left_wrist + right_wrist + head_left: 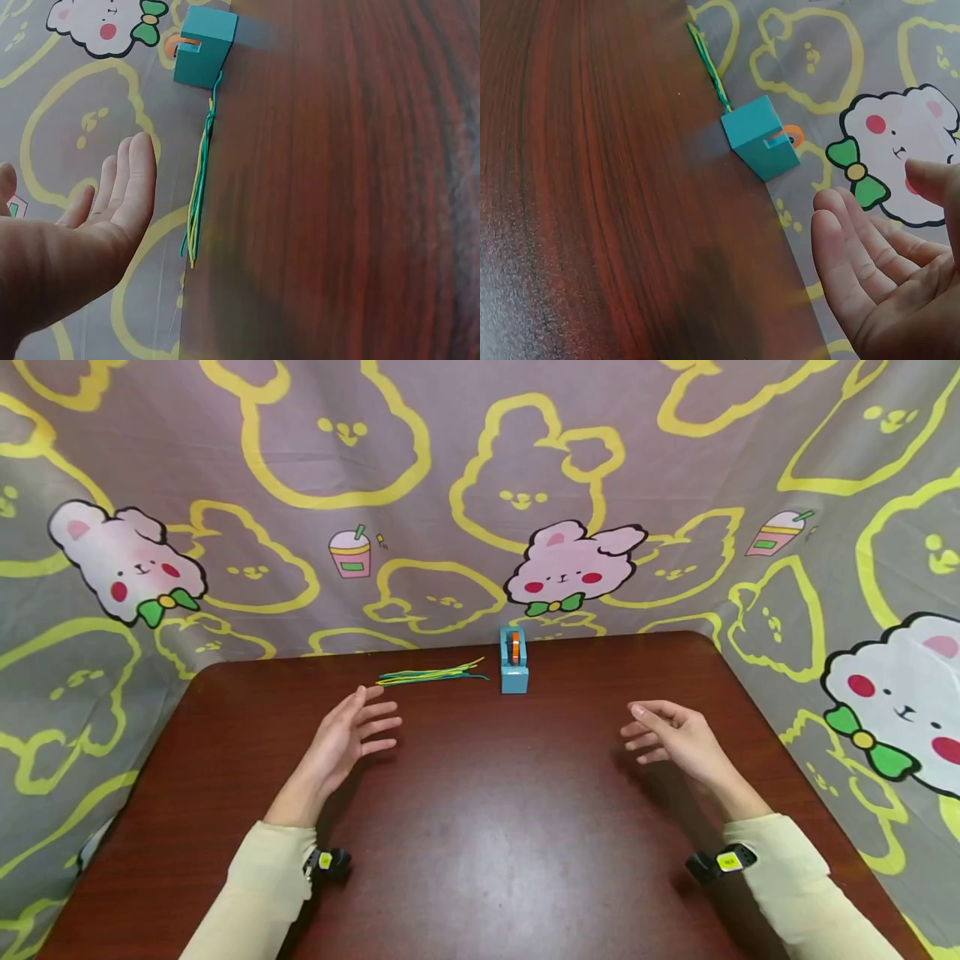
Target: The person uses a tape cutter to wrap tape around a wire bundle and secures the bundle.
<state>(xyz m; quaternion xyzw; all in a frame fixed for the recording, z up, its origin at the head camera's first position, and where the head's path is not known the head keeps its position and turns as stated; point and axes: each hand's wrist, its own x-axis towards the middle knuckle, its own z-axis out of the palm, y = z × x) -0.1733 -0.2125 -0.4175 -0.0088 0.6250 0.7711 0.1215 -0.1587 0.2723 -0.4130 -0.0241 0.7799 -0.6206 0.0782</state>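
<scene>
Above the left part of the table, my left hand [347,735] is held with fingers spread and nothing in it. Just beyond its fingertips lies a loose bundle of yellow and green strings [427,676], stretched sideways near the back edge. My right hand [675,739] hovers over the right side, fingers relaxed and bent a little, also holding nothing. A blue tape dispenser [514,681] with an orange wheel stands at the back middle, right of the strings. The left wrist view shows the dispenser [206,45] close to one end of the strings [199,180].
The dark brown wooden table [495,827] has rounded back corners. A grey curtain [442,452] with yellow outlines and cartoon rabbits hangs behind it and along both sides. Each wrist wears a black strap device, the left one [333,863] and the right one [720,862].
</scene>
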